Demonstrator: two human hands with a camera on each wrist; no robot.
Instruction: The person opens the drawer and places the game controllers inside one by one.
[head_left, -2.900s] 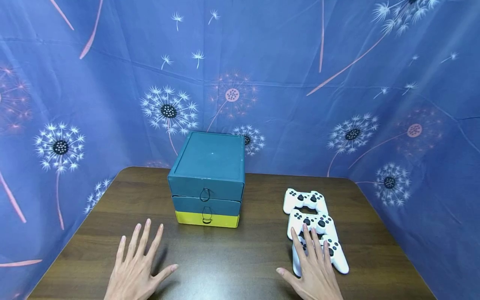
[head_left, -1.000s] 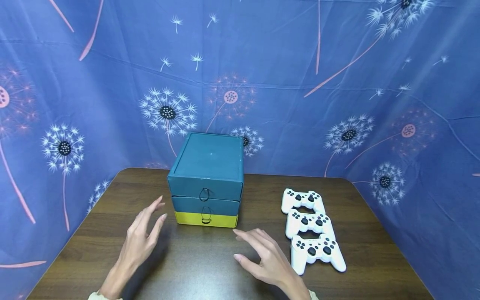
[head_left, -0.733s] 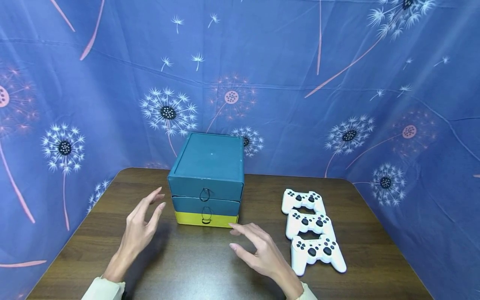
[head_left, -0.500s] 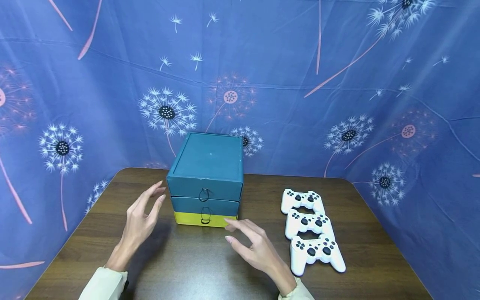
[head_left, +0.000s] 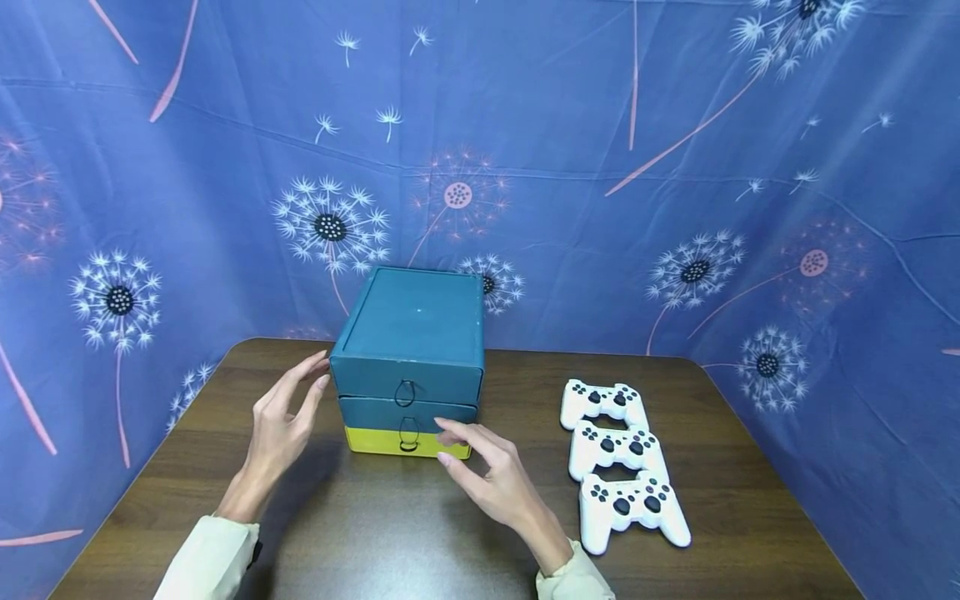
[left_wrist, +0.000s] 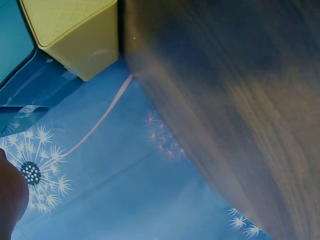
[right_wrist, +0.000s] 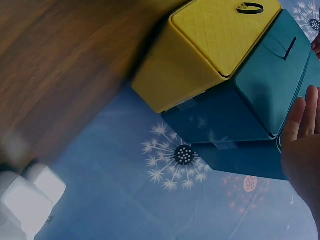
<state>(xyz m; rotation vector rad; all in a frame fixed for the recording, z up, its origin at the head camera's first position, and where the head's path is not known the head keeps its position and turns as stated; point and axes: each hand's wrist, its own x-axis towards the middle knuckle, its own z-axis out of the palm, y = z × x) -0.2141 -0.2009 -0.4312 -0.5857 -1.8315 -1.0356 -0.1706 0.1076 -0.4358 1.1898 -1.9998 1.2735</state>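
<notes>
A stack of drawers (head_left: 420, 317) stands at the back of the table, teal in its upper two tiers with a yellow drawer (head_left: 382, 442) at the bottom. Thin black loop pulls hang on its front. My left hand (head_left: 277, 425) is raised beside the stack's left front corner, fingers gently bent; whether the fingertips touch it I cannot tell. In front of the yellow drawer's right part hovers my right hand (head_left: 491, 479), thumb and fingers apart with nothing between them. The right wrist view shows that hand's fingers (right_wrist: 295, 120) near the teal fronts (right_wrist: 272, 75).
Three white game controllers lie in a column on the right: a far one (head_left: 603, 402), a middle one (head_left: 618, 450) and a near one (head_left: 632, 504). The brown wooden table (head_left: 390, 533) ends at a blue dandelion-print cloth (head_left: 562, 250) hung behind and at the sides.
Both hands were spread flat near the table's front, the right over the near controllers. They have moved forward to the drawer stack, the right also leftward. Drawers and controllers have stayed put.
</notes>
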